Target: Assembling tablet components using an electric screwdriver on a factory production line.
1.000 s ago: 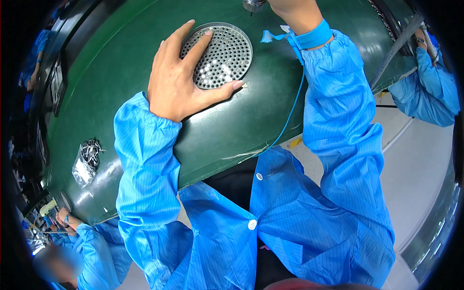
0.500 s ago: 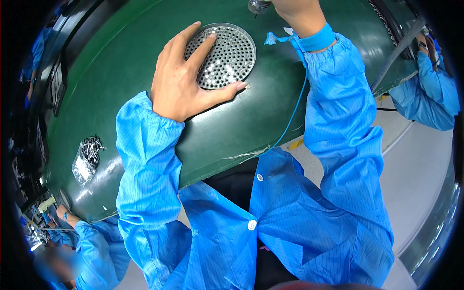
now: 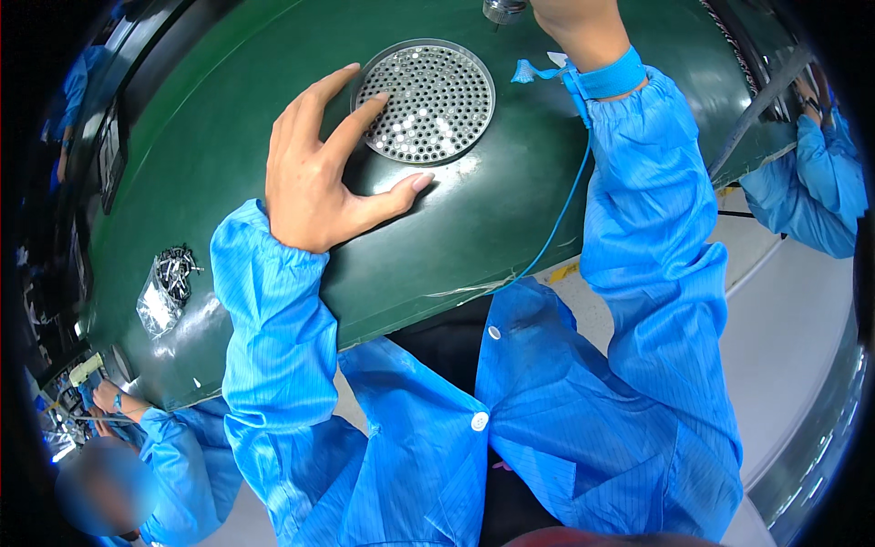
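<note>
My left hand (image 3: 314, 173) is open beside a round metal plate (image 3: 428, 102) full of small holes with a raised rim. Its index fingertip overlaps the plate's left part, while the thumb lies apart from the near edge. I cannot tell whether the fingers touch the plate. At the upper edge my right hand (image 3: 574, 23) is only partly in view, its fingers cut off. Right beside it, the silver round end of a tool (image 3: 504, 10) with a thin dark tip points down. Whether my right hand grips this tool is hidden.
A clear plastic bag (image 3: 159, 305) with small dark metal parts (image 3: 176, 272) lies on the green table (image 3: 428, 242) at left. A blue cord (image 3: 556, 223) runs from my right wrist strap (image 3: 606, 76) over the table edge. Co-workers in blue sleeves (image 3: 187, 465) are at lower left and far right.
My left hand has drawn back left and toward me, its thumb coming off the plate's near edge. The plate, tool and right hand appear slightly further right, as the view has shifted.
</note>
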Tool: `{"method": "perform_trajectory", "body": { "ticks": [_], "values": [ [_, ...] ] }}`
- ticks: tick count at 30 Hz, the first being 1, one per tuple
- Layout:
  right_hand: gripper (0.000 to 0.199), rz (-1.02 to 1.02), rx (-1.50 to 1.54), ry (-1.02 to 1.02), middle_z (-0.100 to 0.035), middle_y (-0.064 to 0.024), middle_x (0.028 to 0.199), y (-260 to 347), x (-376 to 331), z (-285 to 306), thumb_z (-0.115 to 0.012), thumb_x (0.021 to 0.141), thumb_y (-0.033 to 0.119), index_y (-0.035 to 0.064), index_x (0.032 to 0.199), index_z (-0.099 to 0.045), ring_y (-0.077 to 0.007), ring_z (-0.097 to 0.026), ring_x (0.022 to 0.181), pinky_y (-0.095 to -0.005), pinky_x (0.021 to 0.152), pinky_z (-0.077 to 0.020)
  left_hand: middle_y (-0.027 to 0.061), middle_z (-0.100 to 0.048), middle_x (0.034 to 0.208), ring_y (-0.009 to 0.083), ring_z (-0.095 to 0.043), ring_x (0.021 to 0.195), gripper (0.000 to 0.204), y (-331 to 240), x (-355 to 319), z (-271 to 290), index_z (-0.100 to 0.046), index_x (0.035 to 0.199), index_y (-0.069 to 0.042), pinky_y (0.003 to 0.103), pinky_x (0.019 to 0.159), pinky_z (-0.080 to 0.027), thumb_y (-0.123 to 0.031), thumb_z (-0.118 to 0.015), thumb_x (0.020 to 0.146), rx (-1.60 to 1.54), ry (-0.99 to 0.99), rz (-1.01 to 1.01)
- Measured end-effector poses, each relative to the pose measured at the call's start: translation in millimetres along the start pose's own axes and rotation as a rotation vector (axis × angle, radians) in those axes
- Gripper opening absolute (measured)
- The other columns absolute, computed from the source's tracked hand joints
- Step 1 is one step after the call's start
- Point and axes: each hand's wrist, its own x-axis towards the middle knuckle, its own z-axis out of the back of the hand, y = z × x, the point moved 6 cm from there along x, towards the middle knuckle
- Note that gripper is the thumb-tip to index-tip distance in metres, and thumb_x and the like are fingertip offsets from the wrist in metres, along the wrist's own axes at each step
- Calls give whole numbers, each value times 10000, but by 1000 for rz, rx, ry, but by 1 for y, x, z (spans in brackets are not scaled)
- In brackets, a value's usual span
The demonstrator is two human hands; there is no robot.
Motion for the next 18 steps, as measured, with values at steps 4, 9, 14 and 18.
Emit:
{"method": "perform_trajectory", "body": {
  "ticks": [4,9,14,18],
  "values": [
    [178,19,-11,8,-627,-50,605,1,0,-1,-689,862,19,-54,1023,-718,-112,-571,457,-260,422,-436,196,-563,1443,406,-572,1274,695,4,-4,5,-734,1262,-82,504,1065,-465,-397,-850,653,47,-1,8],
    [184,73,17,59,-631,-47,610,2,-1,0,-684,872,33,-53,1031,-720,-111,-569,456,-256,426,-436,165,-576,1438,386,-582,1267,685,10,-7,5,-727,1272,-88,498,1060,-469,-409,-838,678,-3,-45,36],
    [186,34,-30,7,-627,-45,600,0,0,0,-678,880,41,-53,1035,-721,-108,-569,456,-254,427,-438,162,-612,1378,380,-604,1220,674,10,-7,5,-739,1225,-67,485,1027,-485,-437,-864,675,6,-72,24],
    [187,71,-19,39,-628,-45,603,1,-1,1,-675,884,44,-53,1037,-721,-106,-571,458,-252,426,-439,158,-595,1418,378,-586,1267,662,10,-7,4,-727,1269,-86,492,1057,-471,-408,-833,701,8,-33,33]
  ]
}}
